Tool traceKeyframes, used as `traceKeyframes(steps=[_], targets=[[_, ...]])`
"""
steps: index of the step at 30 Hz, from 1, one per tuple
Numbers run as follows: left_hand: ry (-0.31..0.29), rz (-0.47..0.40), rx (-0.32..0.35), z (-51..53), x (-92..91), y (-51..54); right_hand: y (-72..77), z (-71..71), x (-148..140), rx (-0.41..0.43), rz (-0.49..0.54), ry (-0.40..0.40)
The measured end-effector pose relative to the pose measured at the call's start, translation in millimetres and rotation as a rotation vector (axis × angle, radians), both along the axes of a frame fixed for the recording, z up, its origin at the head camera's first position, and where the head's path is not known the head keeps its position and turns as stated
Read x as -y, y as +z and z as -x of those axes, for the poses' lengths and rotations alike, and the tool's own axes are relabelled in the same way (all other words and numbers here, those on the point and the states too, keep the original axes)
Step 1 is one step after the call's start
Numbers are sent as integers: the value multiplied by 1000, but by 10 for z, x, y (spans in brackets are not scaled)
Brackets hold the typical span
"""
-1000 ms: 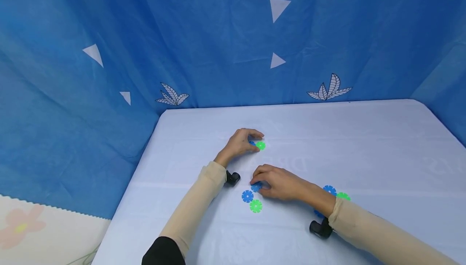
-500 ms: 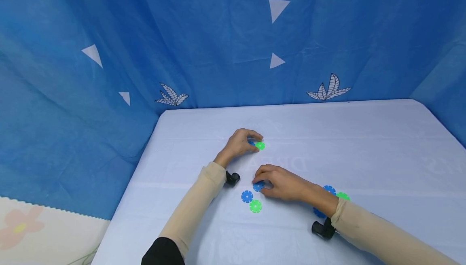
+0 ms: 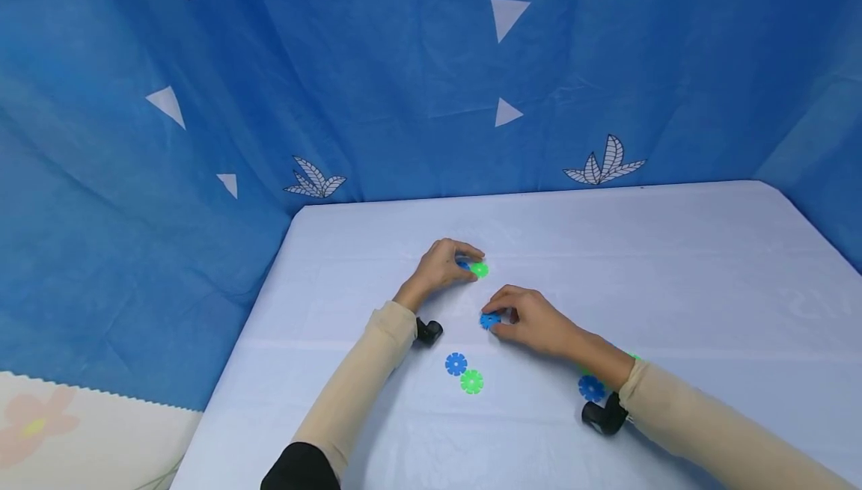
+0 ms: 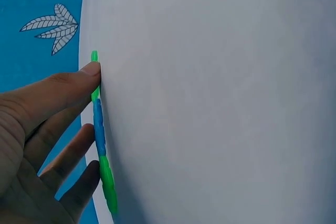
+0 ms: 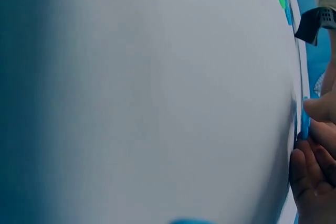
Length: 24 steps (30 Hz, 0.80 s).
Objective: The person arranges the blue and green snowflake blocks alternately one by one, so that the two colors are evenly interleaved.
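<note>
My left hand [image 3: 441, 264] is at the middle of the table, thumb and fingers around a green notched disc [image 3: 480, 270] and a partly covered blue one [image 3: 462, 265]. Seen edge-on in the left wrist view, a blue disc [image 4: 98, 127] sits in line between green ones, and the left hand [image 4: 50, 124] has its thumb on the upper green disc. Nearer and to the right, my right hand [image 3: 539, 322] pinches a blue disc [image 3: 490, 320] between thumb and fingers. The right wrist view shows this blue disc [image 5: 305, 121] at the right hand's [image 5: 317, 156] thumb tip.
A loose blue disc [image 3: 456, 363] and green disc [image 3: 472, 381] lie close together on the white table [image 3: 377, 250]. Another blue disc [image 3: 591, 388] lies beside the right forearm, which partly covers green pieces. Black wrist devices [image 3: 428, 331] hang under both wrists. A blue curtain [image 3: 404, 86] stands behind.
My right hand has moved away from the loose blue and green discs, up and slightly right, with its blue disc. My left hand has stayed almost still.
</note>
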<state>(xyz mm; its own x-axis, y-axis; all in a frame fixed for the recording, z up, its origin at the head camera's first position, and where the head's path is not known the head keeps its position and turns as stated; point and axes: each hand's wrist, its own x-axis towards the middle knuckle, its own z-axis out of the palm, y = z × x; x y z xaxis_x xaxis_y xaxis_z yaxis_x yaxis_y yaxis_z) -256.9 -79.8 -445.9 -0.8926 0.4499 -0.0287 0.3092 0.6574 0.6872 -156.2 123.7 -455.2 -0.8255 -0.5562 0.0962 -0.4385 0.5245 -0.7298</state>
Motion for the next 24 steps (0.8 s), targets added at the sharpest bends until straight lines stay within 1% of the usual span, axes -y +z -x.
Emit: traceKeyframes(steps=[5,8,12,17,24], targets=[[-2,-2,-1,-4,-3,4,-30,64,-48,-37,19,-94],[3,2,2,-10,-5,9,-34,100,-49,-44,12,-130],[12,8,11,-16,-3,9,-36,155,-27,-35,-6,-164],[3,1,5,-11,4,4,-24,224,-10,-48,-19,-202],[-11,0,2,-1,2,-4,-17,299,-16,-77,-15,-205]])
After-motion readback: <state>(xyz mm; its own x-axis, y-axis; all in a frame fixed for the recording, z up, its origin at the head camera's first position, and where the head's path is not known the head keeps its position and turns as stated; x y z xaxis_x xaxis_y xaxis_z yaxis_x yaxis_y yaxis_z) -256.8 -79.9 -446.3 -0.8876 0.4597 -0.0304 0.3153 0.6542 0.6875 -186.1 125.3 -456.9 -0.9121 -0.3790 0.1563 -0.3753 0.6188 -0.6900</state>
